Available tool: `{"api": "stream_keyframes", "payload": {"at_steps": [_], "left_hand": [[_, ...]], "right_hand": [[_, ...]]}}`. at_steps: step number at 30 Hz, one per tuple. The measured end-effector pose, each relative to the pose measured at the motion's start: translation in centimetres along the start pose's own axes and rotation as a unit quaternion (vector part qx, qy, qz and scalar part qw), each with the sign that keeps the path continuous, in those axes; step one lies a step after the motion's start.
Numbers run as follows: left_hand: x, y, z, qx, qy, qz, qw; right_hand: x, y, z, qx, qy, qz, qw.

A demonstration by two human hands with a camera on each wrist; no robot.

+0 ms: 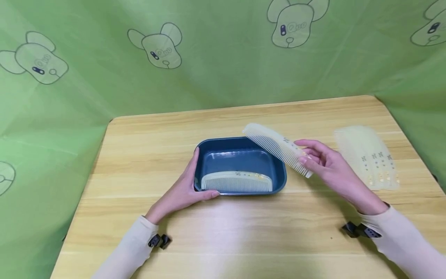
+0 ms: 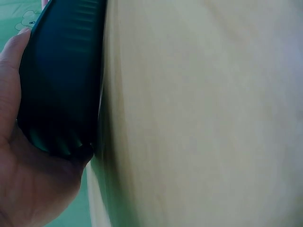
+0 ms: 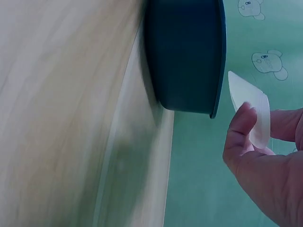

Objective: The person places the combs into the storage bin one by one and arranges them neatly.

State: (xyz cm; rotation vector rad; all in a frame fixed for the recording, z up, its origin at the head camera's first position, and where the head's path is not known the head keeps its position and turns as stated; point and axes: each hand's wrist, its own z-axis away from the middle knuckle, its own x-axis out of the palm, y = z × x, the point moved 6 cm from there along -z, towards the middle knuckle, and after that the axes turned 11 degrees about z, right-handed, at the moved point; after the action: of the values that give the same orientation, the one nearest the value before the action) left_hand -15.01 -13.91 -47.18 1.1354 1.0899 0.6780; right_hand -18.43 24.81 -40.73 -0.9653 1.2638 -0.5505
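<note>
A pale cream comb (image 1: 275,145) is pinched at its right end by my right hand (image 1: 324,161), its far end above the right rear rim of a dark blue rectangular box (image 1: 240,155). In the right wrist view the comb (image 3: 251,106) sits between thumb and fingers, apart from the box (image 3: 189,56). Inside the box, along its near wall, lies a second comb (image 1: 237,182), teeth toward me. My left hand (image 1: 182,190) holds the box's left end, thumb at the near rim. The left wrist view shows this grip on the box (image 2: 64,71); some fingertips are hidden.
Several similar combs (image 1: 359,143) lie overlapped on the right of the wooden table (image 1: 223,240). A green cloth (image 1: 223,85) with printed animal heads hangs behind the table and at both sides. Small black devices (image 1: 160,241) are strapped on both sleeves.
</note>
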Motion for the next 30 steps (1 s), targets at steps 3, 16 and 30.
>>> {"api": "stream_keyframes", "payload": {"at_steps": [3, 16, 30], "left_hand": [[0.0, 0.1, -0.1, 0.000, -0.001, -0.002, 1.0000], [0.0, -0.1, 0.0, -0.001, 0.002, -0.001, 1.0000], [-0.1, 0.0, 0.1, -0.004, 0.002, -0.004, 1.0000]], "right_hand": [[0.3, -0.2, -0.1, -0.003, -0.007, -0.005, 1.000], [1.8, -1.4, -0.8, -0.017, -0.049, -0.015, 0.999], [2.9, -2.7, -1.0, -0.062, -0.080, -0.015, 0.995]]}}
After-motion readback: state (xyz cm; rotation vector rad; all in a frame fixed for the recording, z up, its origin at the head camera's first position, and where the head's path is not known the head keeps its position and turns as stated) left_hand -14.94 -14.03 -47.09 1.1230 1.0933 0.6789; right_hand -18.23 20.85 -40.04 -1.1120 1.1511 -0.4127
